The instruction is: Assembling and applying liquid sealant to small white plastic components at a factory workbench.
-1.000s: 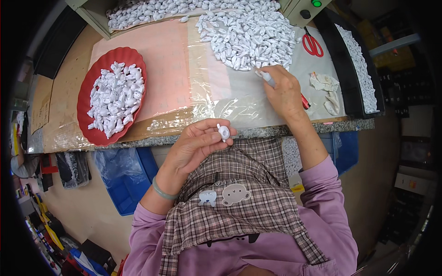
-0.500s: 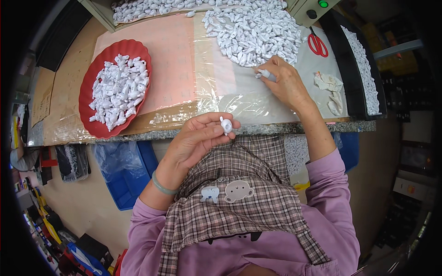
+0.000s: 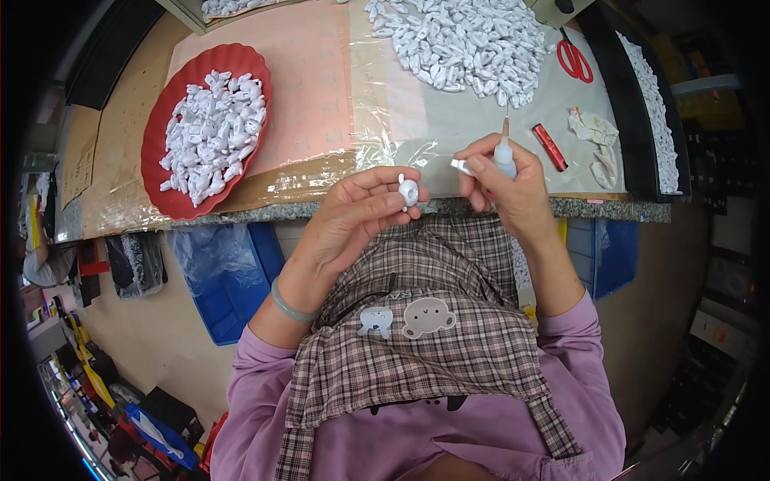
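Over the table's front edge, my left hand pinches a small round white plastic piece between thumb and fingers. A dark hole shows in its side, and small knobs stick out from it. To its right, my right hand holds two things. A small translucent squeeze bottle with a thin needle tip sits in the hand, its tip pointing away from me. Thumb and forefinger pinch a slim white plastic piece, apart from the round one.
A red scalloped tray of white pieces stands at the left. At the back lies a heap of slim white pieces. Red-handled scissors, a red stick-like object, crumpled tissue and a black bin are at the right.
My right hand has come back from the heap toward my left hand, bringing the slim white piece and the bottle. The red stick-like object now shows. The view has shifted slightly.
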A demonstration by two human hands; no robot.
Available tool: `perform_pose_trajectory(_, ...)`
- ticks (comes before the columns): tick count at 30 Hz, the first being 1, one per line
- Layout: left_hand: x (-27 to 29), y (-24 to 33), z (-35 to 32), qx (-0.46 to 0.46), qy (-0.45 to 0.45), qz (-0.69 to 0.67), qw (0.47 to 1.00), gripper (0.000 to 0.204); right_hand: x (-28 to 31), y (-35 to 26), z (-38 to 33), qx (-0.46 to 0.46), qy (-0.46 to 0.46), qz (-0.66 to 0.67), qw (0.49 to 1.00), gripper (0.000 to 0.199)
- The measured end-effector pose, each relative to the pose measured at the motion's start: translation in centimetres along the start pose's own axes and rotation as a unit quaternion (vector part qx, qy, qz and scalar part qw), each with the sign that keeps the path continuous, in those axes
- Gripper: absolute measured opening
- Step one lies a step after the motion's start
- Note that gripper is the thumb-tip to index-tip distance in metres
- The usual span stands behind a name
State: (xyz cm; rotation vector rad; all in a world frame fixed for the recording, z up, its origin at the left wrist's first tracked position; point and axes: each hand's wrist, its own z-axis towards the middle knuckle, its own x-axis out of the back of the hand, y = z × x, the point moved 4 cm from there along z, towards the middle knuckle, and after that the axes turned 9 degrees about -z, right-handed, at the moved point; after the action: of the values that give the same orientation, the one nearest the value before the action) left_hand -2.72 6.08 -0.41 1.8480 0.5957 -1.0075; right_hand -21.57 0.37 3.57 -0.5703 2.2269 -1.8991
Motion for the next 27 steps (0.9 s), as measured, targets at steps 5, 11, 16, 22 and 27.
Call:
perform_pose_trajectory(5, -0.1, -0.4, 0.0, -0.011, 0.024, 0.036, 0.999, 0.031, -1.9, 0.5, -2.0, -0.008, -0.007, 0.021, 1.0, 0.009)
perform_pose_trajectory(11, -0.2, -0.7, 0.0, -0.028, 0.032, 0.092, 0.995, 0.03, -2.4, 0.5, -2.5, 0.071, 0.006, -0.058, 0.996, 0.007)
perform_pose_trajectory(16, -0.3, -1.0, -0.1, -0.033, 0.034, 0.124, 0.991, 0.029, -2.6, 0.5, -2.4, 0.134, -0.014, -0.142, 0.981, 0.008)
perform_pose_trajectory(22, -1.1, -0.8, -0.3, -0.086, 0.018, 0.187, 0.978, 0.028, -3.2, 1.9, -3.3, 0.151, 0.037, -0.092, 0.984, 0.008)
perform_pose_trajectory(27, -2.0, -1.0, -0.7, -0.124, 0.014, 0.253, 0.959, 0.028, -3.5, 3.2, -4.1, 0.244, 0.084, -0.105, 0.96, 0.011)
